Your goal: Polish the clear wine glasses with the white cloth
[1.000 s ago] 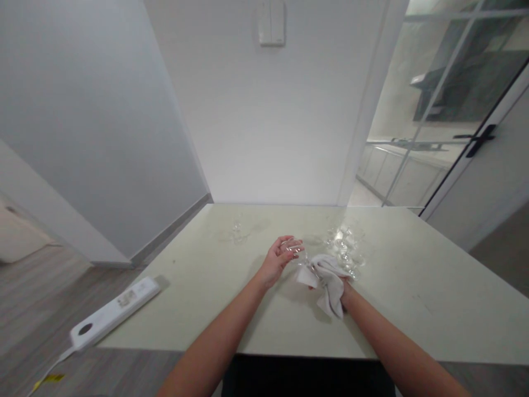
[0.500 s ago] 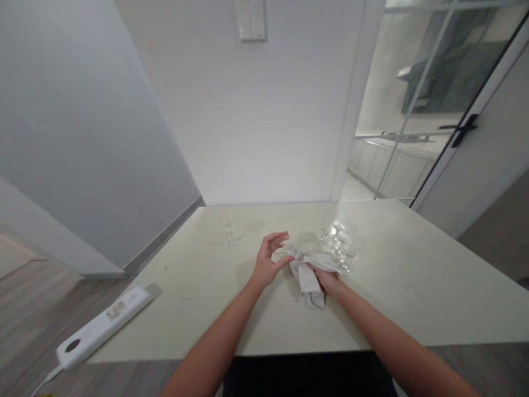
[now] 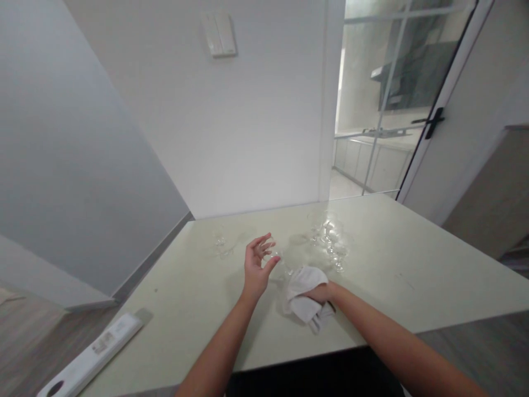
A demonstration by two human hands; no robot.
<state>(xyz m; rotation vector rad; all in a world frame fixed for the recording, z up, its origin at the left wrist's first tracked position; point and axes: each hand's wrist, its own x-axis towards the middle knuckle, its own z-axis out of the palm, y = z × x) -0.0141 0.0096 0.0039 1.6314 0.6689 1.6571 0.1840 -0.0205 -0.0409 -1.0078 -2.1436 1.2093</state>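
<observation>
My left hand (image 3: 255, 273) is curled round the bowl of a clear stemmed glass (image 3: 274, 253), tilted with its stem toward the right. A crumpled white cloth (image 3: 303, 300) is bunched in my right hand (image 3: 320, 293), close to the foot end of that glass. The cloth covers most of the right fingers, and whether it touches the glass's foot is hard to make out. Beyond my right hand, several clear glasses (image 3: 330, 242) stand in a cluster. Farther left, faint see-through glassware (image 3: 220, 241) is on the table.
The pale table (image 3: 384, 275) meets a white wall (image 3: 256, 138) at the back. A white power strip (image 3: 93, 353) lies at its left front edge. A glass-paned door with a black handle (image 3: 432, 121) is at right. A switch plate (image 3: 219, 34) is on the wall.
The view has turned, shifting the scene leftward. My right hand and the cloth have moved nearer to me, showing more of the glass stem; my left hand keeps its hold on the bowl.
</observation>
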